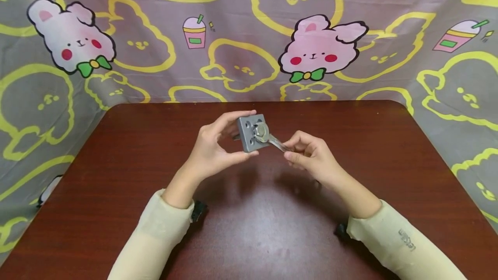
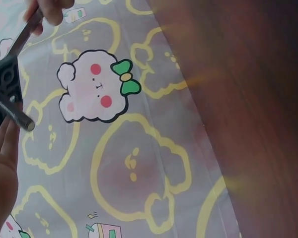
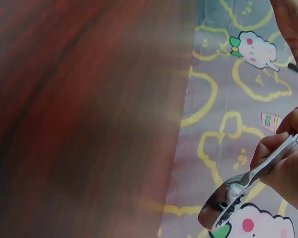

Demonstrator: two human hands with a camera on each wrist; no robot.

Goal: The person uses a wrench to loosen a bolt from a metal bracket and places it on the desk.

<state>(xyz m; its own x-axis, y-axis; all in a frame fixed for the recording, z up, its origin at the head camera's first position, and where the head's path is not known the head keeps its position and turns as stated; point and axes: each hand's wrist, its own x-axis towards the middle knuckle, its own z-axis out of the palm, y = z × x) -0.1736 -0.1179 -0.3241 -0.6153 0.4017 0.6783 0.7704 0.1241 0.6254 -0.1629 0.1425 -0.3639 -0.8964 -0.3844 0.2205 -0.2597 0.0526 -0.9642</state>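
Note:
My left hand [image 1: 208,146] grips a small grey plate [image 1: 254,119] with several holes, thumb below and fingers above, raised over the table. A bolt runs through the plate; its hex head [image 1: 261,131] faces right. In the left wrist view the threaded bolt shank [image 2: 15,115] sticks out of the back. My right hand [image 1: 313,157] pinches a metal wrench [image 1: 277,142], one end of which sits around the bolt head. The right wrist view shows the wrench's other end [image 3: 223,206], wide and toothed inside, beyond the fingers. Whether the wrench's bolt end is a closed ring, I cannot tell.
Below both hands spreads a dark red-brown table [image 1: 253,228] with a glossy surface. A grey cloth [image 1: 241,25] with cartoon rabbits and yellow outlines hangs behind and along both sides. Black bands [image 1: 199,211] show at the sleeve cuffs.

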